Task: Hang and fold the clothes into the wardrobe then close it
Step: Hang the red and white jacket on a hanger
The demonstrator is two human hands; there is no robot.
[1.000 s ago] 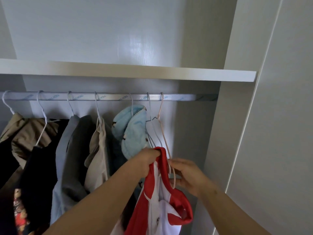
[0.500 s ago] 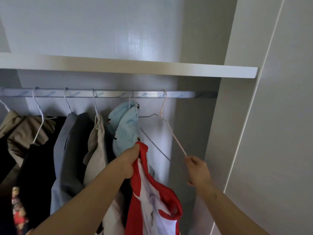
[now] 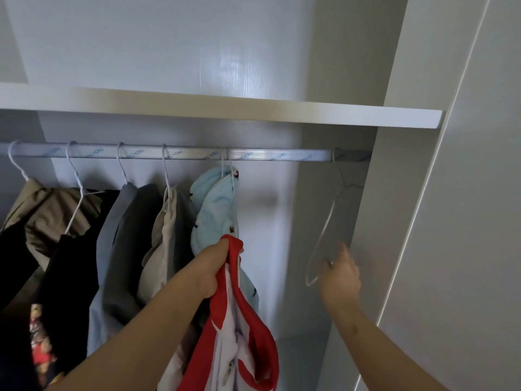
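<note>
Open wardrobe [image 3: 394,221], task partly done. Five garments already hang from the rail [image 3: 267,156] under a shelf [image 3: 253,108], the rightmost one blue [image 3: 211,210]. The left hand [image 3: 214,263] grips a bunched red-and-white top [image 3: 253,348] just below the blue one, not yet hung. The right hand [image 3: 341,277], fingers loosely spread, is at an empty hanger [image 3: 324,230] on the rail's far right end. Blur hides whether it holds the hanger. No folded clothes show, and the wardrobe is not yet closed.

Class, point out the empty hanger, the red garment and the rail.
Empty hanger [image 3: 325,225], head view, its sloping wire arm.
Red garment [image 3: 263,351], head view, its red trim.
Rail [image 3: 282,157], head view, bare stretch between hooks.
</note>
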